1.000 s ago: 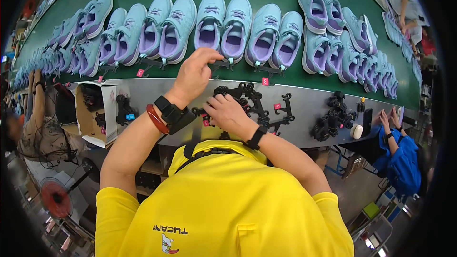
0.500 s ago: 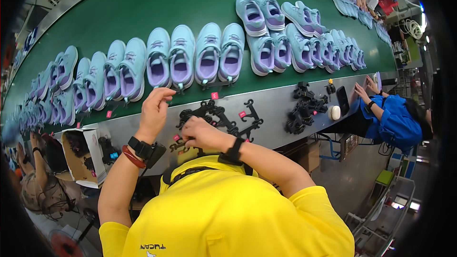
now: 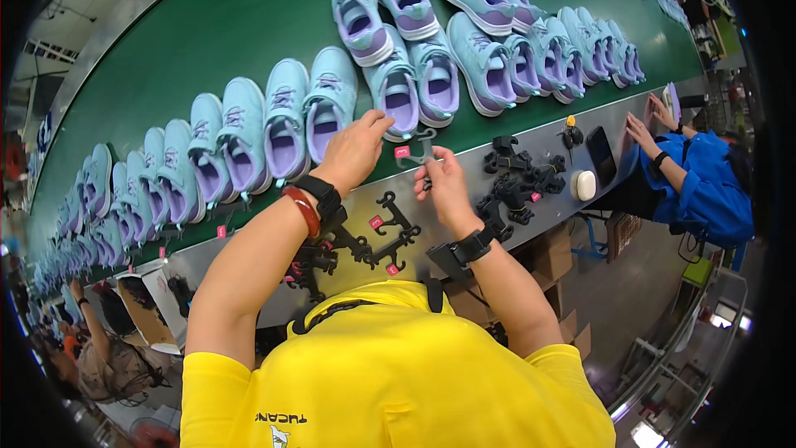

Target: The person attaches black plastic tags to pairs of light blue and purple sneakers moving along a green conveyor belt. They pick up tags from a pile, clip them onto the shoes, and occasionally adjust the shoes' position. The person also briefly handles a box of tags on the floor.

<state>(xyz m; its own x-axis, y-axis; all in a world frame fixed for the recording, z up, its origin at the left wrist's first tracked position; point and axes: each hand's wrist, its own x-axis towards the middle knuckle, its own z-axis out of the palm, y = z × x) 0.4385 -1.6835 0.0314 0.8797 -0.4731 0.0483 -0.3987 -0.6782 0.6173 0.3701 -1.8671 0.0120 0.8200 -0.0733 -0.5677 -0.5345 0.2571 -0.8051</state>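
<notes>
Nearest, loose black plastic shoe hangers [image 3: 398, 236], hooked and branching, lie on the smooth metal ledge [image 3: 361, 204]. Beyond, the right hand [image 3: 445, 187] pinches one held hanger [image 3: 428, 146], its flat pink tag [image 3: 402, 152] visible. The left hand [image 3: 356, 149] curls beside a pale-blue, purple-lined sneaker [image 3: 383, 75] — I cannot tell whether it grips anything. Farther, paired sneakers [image 3: 286, 108], round-toed, line the green work surface [image 3: 166, 75]; leftmost pairs blur together, and distant ones — upper right — are cut off.
</notes>
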